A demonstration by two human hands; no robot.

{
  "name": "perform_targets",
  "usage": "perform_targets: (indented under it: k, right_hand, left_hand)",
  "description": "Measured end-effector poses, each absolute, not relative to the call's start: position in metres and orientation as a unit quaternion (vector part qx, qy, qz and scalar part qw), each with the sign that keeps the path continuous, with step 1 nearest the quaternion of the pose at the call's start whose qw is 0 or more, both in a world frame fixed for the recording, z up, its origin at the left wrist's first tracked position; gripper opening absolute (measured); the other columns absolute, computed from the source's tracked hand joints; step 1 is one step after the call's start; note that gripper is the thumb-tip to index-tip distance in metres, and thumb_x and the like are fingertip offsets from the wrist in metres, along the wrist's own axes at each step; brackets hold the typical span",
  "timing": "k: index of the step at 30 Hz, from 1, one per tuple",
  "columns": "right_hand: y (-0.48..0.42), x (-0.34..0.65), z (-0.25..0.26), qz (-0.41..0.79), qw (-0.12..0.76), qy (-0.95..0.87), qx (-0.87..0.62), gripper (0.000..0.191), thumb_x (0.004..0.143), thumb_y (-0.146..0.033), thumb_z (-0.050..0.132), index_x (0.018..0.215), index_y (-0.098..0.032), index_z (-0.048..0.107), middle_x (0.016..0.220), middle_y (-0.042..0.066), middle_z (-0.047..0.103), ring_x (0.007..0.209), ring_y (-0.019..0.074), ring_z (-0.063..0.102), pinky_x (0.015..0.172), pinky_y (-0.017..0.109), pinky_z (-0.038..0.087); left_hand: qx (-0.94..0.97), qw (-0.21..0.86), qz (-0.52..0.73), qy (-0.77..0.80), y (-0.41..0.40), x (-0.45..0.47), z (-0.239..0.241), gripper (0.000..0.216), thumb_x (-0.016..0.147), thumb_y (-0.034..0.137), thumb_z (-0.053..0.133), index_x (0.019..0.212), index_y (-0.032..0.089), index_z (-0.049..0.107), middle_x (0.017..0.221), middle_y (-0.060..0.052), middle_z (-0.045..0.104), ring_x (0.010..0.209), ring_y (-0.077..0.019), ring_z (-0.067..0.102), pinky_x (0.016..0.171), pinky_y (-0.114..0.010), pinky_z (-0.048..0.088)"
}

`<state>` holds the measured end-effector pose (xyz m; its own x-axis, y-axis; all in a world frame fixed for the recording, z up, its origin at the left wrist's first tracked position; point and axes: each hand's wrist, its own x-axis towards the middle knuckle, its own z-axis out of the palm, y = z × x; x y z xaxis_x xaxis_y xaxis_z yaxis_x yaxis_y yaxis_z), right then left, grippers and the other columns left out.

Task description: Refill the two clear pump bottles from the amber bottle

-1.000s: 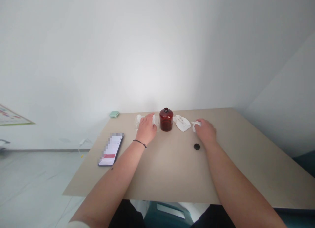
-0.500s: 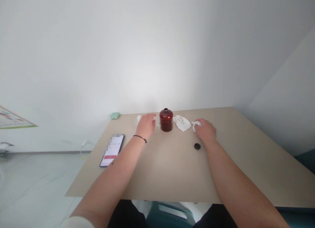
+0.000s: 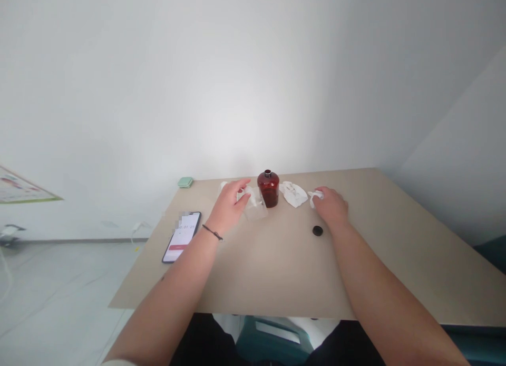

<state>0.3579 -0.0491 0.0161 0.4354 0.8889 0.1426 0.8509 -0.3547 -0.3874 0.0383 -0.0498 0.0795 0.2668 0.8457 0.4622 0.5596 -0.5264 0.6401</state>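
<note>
A dark red glass bottle point(image 3: 269, 191) with a narrow open neck stands upright near the wall. Left of it is a clear plastic box point(image 3: 256, 210) with something white in or behind it. My left hand point(image 3: 229, 203) is beside the box, thumb and fingers apart; whether it touches the box I cannot tell. My right hand point(image 3: 331, 203) is closed on a crumpled white tissue point(image 3: 315, 198) resting low at the table. Between bottle and right hand lies another spread tissue point(image 3: 294, 195). A round black cap point(image 3: 317, 231) lies nearer me, below the right hand.
A phone point(image 3: 182, 237) with its screen lit lies left of my forearm on the beige table point(image 3: 272, 271). At the back left corner sits a small green case point(image 3: 185, 182). The white wall point(image 3: 253, 92) borders the far edge. A green stool point(image 3: 272, 339) shows below.
My left hand has drawn back slightly to the left, its thumb and fingers opening wider, and more of the clear box shows. My right hand stays around the tissue. The view has shifted slightly.
</note>
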Motion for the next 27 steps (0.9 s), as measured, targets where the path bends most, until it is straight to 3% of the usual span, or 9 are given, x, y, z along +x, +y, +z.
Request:
perform_targets:
  k: [6, 10, 12, 15, 17, 22, 27]
  right_hand:
    - [-0.055, 0.35, 0.018, 0.019, 0.227, -0.543, -0.808, 0.042, 0.091, -0.035, 0.053, 0.127, -0.022, 0.069, 0.135, 0.017, 0.062, 0.124, 0.0379, 0.055, 0.1, 0.053, 0.042]
    - [-0.063, 0.34, 0.026, -0.039, 0.3, -0.558, -0.773, 0.039, 0.089, -0.033, 0.057, 0.124, -0.021, 0.071, 0.143, 0.018, 0.057, 0.132, 0.0433, 0.048, 0.106, 0.063, 0.036]
    - [-0.069, 0.33, 0.031, -0.036, 0.343, -0.615, -0.709, 0.036, 0.089, -0.03, 0.056, 0.12, -0.02, 0.073, 0.135, 0.018, 0.063, 0.127, 0.0404, 0.054, 0.106, 0.061, 0.038]
    - [-0.081, 0.308, 0.034, 0.061, 0.385, -0.735, -0.554, 0.029, 0.091, -0.028, 0.055, 0.114, -0.022, 0.072, 0.113, 0.012, 0.073, 0.109, 0.0316, 0.065, 0.099, 0.051, 0.048]
    - [-0.088, 0.291, 0.033, 0.137, 0.403, -0.774, -0.468, 0.025, 0.092, -0.027, 0.057, 0.113, -0.026, 0.071, 0.108, 0.008, 0.074, 0.103, 0.028, 0.067, 0.095, 0.048, 0.051]
    - [-0.096, 0.262, 0.024, 0.254, 0.431, -0.771, -0.394, 0.027, 0.087, -0.021, 0.061, 0.113, -0.027, 0.067, 0.114, 0.009, 0.068, 0.105, 0.0252, 0.066, 0.085, 0.041, 0.055]
    - [-0.096, 0.253, 0.016, 0.285, 0.439, -0.757, -0.391, 0.028, 0.086, -0.022, 0.065, 0.113, -0.026, 0.064, 0.12, 0.009, 0.064, 0.113, 0.0261, 0.062, 0.097, 0.046, 0.051]
  left_hand:
    - [0.803, 0.268, 0.361, 0.392, -0.071, 0.03, 0.071, 0.043, 0.095, 0.03, 0.059, 0.138, 0.026, 0.058, 0.122, -0.009, 0.066, 0.112, -0.0219, 0.063, 0.1, -0.04, 0.051]
    - [0.821, 0.274, 0.36, 0.349, -0.073, 0.033, 0.056, 0.042, 0.096, 0.027, 0.059, 0.138, 0.025, 0.058, 0.116, -0.009, 0.069, 0.111, -0.0225, 0.062, 0.104, -0.044, 0.05]
    - [0.82, 0.282, 0.364, 0.34, -0.072, 0.035, 0.049, 0.043, 0.096, 0.028, 0.059, 0.139, 0.025, 0.058, 0.115, -0.009, 0.069, 0.111, -0.0229, 0.061, 0.104, -0.044, 0.049]
    - [0.817, 0.296, 0.368, 0.332, -0.07, 0.037, 0.041, 0.044, 0.096, 0.029, 0.059, 0.14, 0.026, 0.057, 0.115, -0.008, 0.068, 0.111, -0.023, 0.061, 0.104, -0.044, 0.049]
    - [0.814, 0.303, 0.373, 0.326, -0.07, 0.039, 0.037, 0.044, 0.097, 0.03, 0.06, 0.141, 0.027, 0.056, 0.115, -0.008, 0.068, 0.112, -0.0232, 0.06, 0.105, -0.045, 0.048]
    - [0.793, 0.314, 0.406, 0.328, -0.076, 0.043, 0.024, 0.046, 0.096, 0.035, 0.061, 0.14, 0.026, 0.053, 0.12, -0.01, 0.065, 0.114, -0.0243, 0.06, 0.105, -0.046, 0.048]
    - [0.829, 0.308, 0.364, 0.292, -0.077, 0.037, 0.014, 0.073, 0.083, 0.047, 0.078, 0.145, 0.026, 0.046, 0.143, -0.015, 0.054, 0.134, -0.0341, 0.048, 0.115, -0.056, 0.04]
